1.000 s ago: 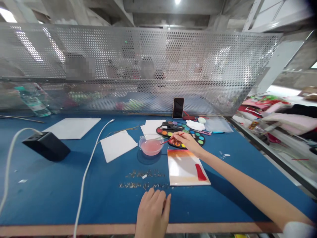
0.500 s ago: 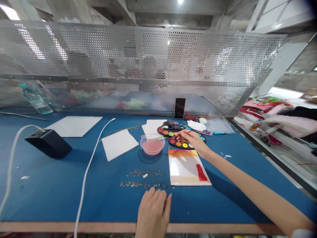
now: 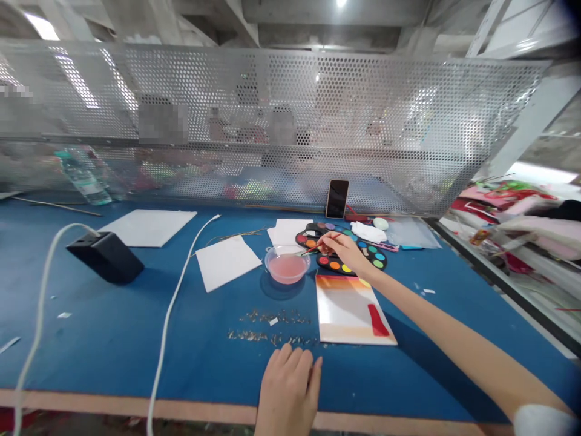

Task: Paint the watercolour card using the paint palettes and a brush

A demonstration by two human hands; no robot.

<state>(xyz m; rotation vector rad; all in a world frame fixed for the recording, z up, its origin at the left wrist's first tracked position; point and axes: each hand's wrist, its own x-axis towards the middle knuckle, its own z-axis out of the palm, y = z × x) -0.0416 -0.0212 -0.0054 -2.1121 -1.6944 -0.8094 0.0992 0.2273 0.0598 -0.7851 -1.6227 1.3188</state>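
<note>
The right hand (image 3: 342, 251) pinches a thin paintbrush (image 3: 311, 248), tip at the rim of a bowl of pink water (image 3: 287, 269); a careless knock could spill it onto the painted card (image 3: 349, 315); the empty left hand (image 3: 288, 393), resting loosely on the blue table (image 3: 136, 339), could smear the glitter (image 3: 272, 324) if it slides

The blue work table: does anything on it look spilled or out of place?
Yes: small gold-coloured flecks lie strewn in two rough rows on the blue table, between the left hand and the clear bowl of pink liquid. They look spilled, being loose and uncontained.
</note>
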